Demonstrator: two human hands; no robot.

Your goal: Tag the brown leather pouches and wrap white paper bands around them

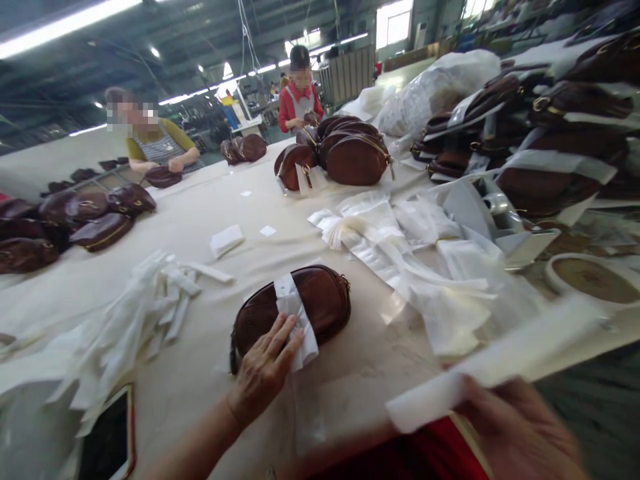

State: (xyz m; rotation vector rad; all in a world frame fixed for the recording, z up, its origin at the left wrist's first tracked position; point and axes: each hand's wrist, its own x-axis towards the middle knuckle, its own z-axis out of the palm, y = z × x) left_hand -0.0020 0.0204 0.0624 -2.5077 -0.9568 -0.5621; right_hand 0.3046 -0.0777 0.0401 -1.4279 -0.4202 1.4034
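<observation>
A dark brown leather bag (325,293) with rounded ends lies on the table in front of me. Across its middle runs a strip of white paper (289,285). My left hand (267,363) rests on this strip and the bag's near side, fingers stretched out. At the lower right, my right hand (515,423) is closed on a long white paper strip (505,357), partly blurred by motion. A brass-coloured metal fitting (346,283) shows at the bag's right end.
Loose white paper strips (165,293) lie left, near a phone (107,433). White sheets (400,247) spread to the right beside a tape dispenser (493,207). Brown bags (355,153) stand farther back, with more piled right (555,160) and left (95,210). Two co-workers (163,143) (300,97) are across the table.
</observation>
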